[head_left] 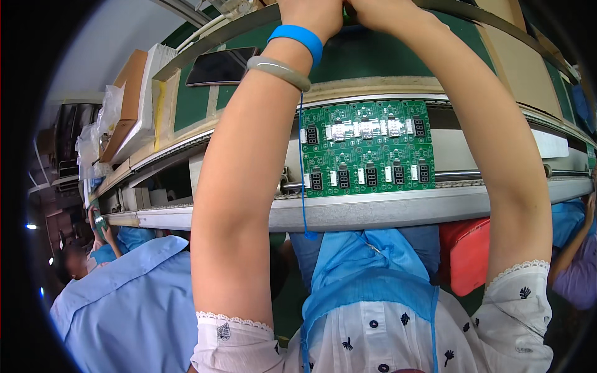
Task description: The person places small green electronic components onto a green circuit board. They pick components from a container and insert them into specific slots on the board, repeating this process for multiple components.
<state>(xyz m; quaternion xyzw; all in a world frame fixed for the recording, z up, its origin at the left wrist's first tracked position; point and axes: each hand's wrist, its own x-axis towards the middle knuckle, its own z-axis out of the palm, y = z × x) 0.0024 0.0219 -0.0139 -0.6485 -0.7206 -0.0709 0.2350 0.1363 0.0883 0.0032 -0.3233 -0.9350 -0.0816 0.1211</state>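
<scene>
Co-worker in light-blue cloth top (124, 304), 8 o'clock. Open brown cardboard box (127, 102), 10 o'clock. Flat black rectangular phone (222, 66), 11 o'clock, on green-surfaced worktop (194, 104). Left wrist, 12 o'clock: smooth grey-green bangle (278, 71), bright-blue band (297, 41), thin blue cord (303, 149) hanging toward 6. Left hand (316, 13): fingers cut off by top edge, cannot tell if grip is open, closed or holding. Green rectangular circuit-board panel (369, 147), two rows of five dark digit displays and white connectors, 2 o'clock from centre, across silver metal rails (367, 214), apart from both hands. Right hand (387, 12), 1 o'clock, close beside left; grip also cut off, cannot tell. Red padded-looking object (467, 255), 4 o'clock. Purple-sleeved person (575, 280), also 4.
</scene>
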